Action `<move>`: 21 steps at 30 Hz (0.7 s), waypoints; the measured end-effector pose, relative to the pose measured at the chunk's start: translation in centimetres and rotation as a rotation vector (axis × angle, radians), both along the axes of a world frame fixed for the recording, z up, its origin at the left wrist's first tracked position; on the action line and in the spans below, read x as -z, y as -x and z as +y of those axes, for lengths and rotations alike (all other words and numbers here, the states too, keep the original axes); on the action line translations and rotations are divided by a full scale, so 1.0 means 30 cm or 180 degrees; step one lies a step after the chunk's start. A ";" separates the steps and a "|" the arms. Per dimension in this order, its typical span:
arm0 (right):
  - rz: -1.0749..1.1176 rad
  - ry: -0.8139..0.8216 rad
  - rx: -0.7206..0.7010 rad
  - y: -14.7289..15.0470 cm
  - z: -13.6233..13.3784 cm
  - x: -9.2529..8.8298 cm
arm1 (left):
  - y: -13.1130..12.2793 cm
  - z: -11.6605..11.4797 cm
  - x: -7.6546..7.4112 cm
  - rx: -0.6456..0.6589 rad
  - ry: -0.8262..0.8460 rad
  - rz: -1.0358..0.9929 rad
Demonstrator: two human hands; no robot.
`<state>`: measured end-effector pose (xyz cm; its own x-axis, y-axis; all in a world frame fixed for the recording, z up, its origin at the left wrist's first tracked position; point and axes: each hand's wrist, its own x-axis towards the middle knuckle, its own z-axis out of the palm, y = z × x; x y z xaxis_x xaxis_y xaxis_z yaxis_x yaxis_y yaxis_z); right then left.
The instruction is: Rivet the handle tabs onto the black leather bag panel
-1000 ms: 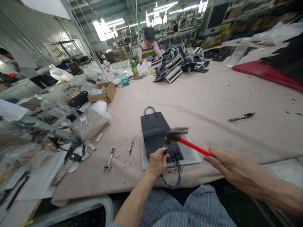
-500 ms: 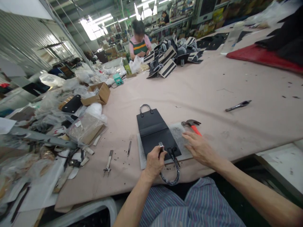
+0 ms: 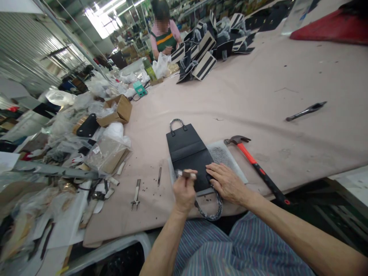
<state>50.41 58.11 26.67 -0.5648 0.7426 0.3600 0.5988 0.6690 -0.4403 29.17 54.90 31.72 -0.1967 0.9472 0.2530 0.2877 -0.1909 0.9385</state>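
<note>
A black bag panel (image 3: 188,149) lies flat on the table, with a plastic-wrapped handle at each end. My left hand (image 3: 184,193) is closed round a short metal tool (image 3: 186,174), blurred, held over the panel's near left part. My right hand (image 3: 227,182) rests on the panel's near right edge, fingers stretched out, by the base of the near handle (image 3: 211,217). Beneath the panel is a pale slab (image 3: 238,177). Just right of the slab lies a claw hammer (image 3: 253,163) with a red and black grip.
To the left lie a thin metal rod (image 3: 159,176), dividers (image 3: 136,194) and several dark bits. A dark metal tool (image 3: 306,111) lies at right. Plastic bags and an open carton (image 3: 123,110) crowd the left side. Striped pieces (image 3: 204,66) are piled near another person (image 3: 163,36).
My right hand has moved left from beside the hammer onto the panel. My left hand has lifted and tilted the metal tool. The view has shifted slightly downward.
</note>
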 end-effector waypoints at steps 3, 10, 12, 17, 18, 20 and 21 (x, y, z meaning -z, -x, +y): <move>-0.0001 0.0015 -0.0007 0.001 0.001 -0.001 | 0.147 0.056 -0.038 -0.1228 0.0379 -0.0855; 0.0067 0.0112 0.0018 0.000 0.001 -0.002 | 0.533 -0.007 -0.051 -0.1525 0.2165 0.2675; 0.0064 0.0129 0.0020 0.000 0.001 -0.003 | 0.556 -0.042 -0.041 -0.1513 0.2676 0.3331; 0.0031 0.0072 -0.0009 -0.002 0.000 0.007 | 0.490 -0.055 -0.014 -0.1285 0.2037 0.3874; 0.0040 0.0050 -0.0011 -0.002 0.001 0.012 | 0.473 -0.042 -0.009 -0.1167 0.1983 0.3750; 0.0061 0.0001 -0.0017 -0.003 0.004 0.024 | 0.450 -0.003 0.000 -0.0948 0.2136 0.3358; 0.0063 -0.0023 -0.0026 -0.003 0.006 0.030 | 0.444 0.019 0.005 -0.0880 0.2257 0.3172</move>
<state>50.50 58.31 25.79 -0.5636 0.7353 0.3764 0.5846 0.6770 -0.4472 15.84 55.48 31.57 -0.4268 0.8931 -0.1419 0.8802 0.4463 0.1614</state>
